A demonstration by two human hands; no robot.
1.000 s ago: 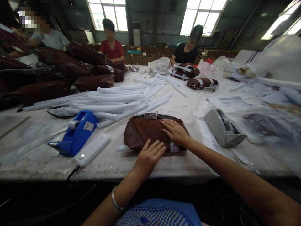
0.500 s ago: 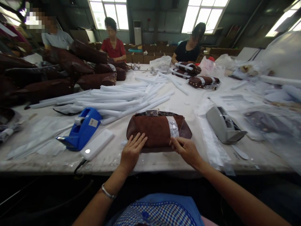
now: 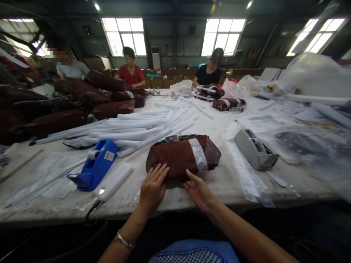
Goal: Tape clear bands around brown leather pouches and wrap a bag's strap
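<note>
there is one foremost bag, two tape dispensers and three co-workers.

Bag underside hidden, forearms cropped

Left hand palm down, fingers extended; right hand turned sideways, thumb apart from fingers; forearms bare.

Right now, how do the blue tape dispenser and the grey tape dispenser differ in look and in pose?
The blue tape dispenser shows a white label on its side; the grey tape dispenser shows none on its visible side. In the picture, the blue tape dispenser's front end points to the lower left, the grey tape dispenser's to the lower right. Both rest on the table, apart from the brown bag between them.
</note>
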